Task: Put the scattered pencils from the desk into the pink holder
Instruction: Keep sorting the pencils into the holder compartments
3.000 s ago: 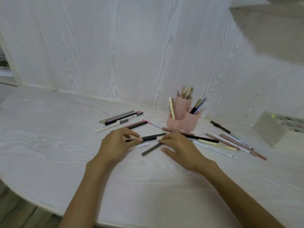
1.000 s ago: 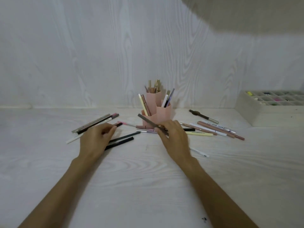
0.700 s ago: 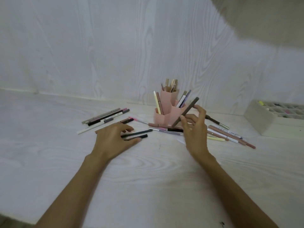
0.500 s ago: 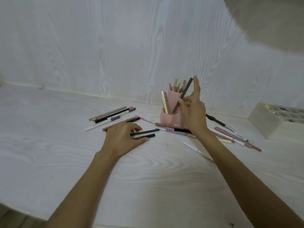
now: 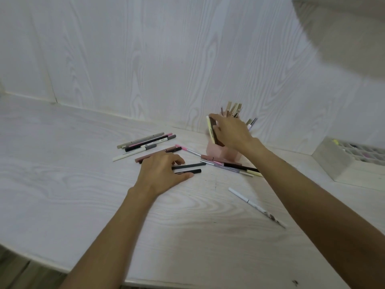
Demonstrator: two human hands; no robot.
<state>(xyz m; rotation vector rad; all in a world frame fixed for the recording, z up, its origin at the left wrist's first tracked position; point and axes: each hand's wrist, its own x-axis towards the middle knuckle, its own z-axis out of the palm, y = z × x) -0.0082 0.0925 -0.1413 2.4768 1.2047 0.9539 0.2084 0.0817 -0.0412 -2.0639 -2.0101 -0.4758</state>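
Currently the pink holder [image 5: 224,152] stands on the worktop [image 5: 62,184] close to the back wall, and serves as the reference point below. The right hand [image 5: 231,131] is raised over the holder's left compartment, fingers curled around a brown pencil [image 5: 216,134] whose lower end sits inside the holder. A yellow pencil [image 5: 210,130] leans beside it in the same compartment. Tan sticks [image 5: 234,108] protrude from the rear compartment.

The left hand [image 5: 164,171] rests palm down on the worktop to the left of the holder; its fingers lie relaxed and straight over two black pencils [image 5: 191,166], gripping neither. A cluster of pencils [image 5: 145,142] lies farther left of the holder. A pink-tipped pencil [image 5: 188,150] lies just left of the holder's base. Several crossed pencils [image 5: 231,166] lie directly in front of the holder. A white pencil [image 5: 256,206] lies alone, well in front of the holder. A white compartment tray [image 5: 341,161] sits to the right of the holder.
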